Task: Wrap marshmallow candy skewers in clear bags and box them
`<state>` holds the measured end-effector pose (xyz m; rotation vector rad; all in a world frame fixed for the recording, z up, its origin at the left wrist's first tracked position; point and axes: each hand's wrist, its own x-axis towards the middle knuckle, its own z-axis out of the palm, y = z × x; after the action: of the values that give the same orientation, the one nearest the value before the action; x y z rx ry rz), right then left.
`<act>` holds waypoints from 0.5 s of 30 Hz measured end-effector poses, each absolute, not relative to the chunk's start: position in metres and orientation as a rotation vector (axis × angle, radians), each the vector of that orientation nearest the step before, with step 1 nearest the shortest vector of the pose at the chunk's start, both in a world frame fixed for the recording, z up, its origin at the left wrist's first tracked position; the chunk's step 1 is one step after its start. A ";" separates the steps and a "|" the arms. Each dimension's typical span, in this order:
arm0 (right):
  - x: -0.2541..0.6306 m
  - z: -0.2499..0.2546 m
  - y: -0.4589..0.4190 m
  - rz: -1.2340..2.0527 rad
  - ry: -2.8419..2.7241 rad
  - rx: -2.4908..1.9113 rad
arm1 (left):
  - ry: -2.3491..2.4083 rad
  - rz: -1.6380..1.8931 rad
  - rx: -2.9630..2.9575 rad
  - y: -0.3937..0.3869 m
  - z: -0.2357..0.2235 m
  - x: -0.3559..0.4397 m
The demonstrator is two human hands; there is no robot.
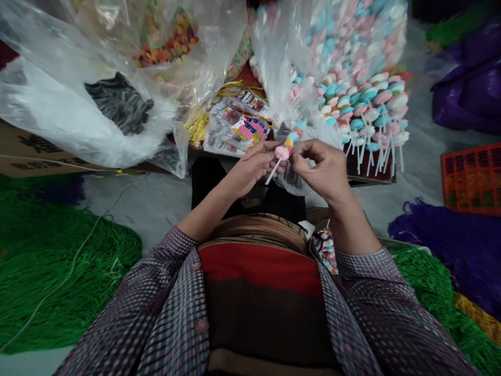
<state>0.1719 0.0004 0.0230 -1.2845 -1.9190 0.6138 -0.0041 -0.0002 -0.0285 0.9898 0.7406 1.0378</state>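
Observation:
Between my hands is a candy skewer (pixel 282 152), with pink, yellow and blue soft pieces on a white stick that points down toward me. My left hand (pixel 256 164) closes round its lower part, beside the pink piece. Thumb and fingers of my right hand (pixel 323 167) are bent together at its other side, by clear plastic; what they pinch is too small to make out. Just beyond lie printed candy packets (pixel 242 125) with gold ties (pixel 197 127). Right of them, many finished-looking candy skewers (pixel 360 109) are piled with sticks toward me.
Large clear bags of ring candies (pixel 172 39) and pastel candies (pixel 352 26) stand at the back. A black crumpled bag (pixel 119 102) lies left. Green strands (pixel 58 261) and purple strands (pixel 450 250) cover the floor at both sides, with an orange crate (pixel 472 177) at right.

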 end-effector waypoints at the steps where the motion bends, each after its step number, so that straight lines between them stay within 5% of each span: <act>1: 0.172 0.024 0.000 0.639 -1.893 -1.285 | 0.726 1.020 0.975 -0.001 -0.027 -0.006; 15: 0.163 0.006 -0.002 0.881 -1.773 -1.240 | 1.005 1.144 1.337 0.003 -0.033 -0.010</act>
<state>0.1632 -0.0020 0.0062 -1.2395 -1.7726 0.8805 -0.0105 0.0025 -0.0329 1.3366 1.0055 1.1441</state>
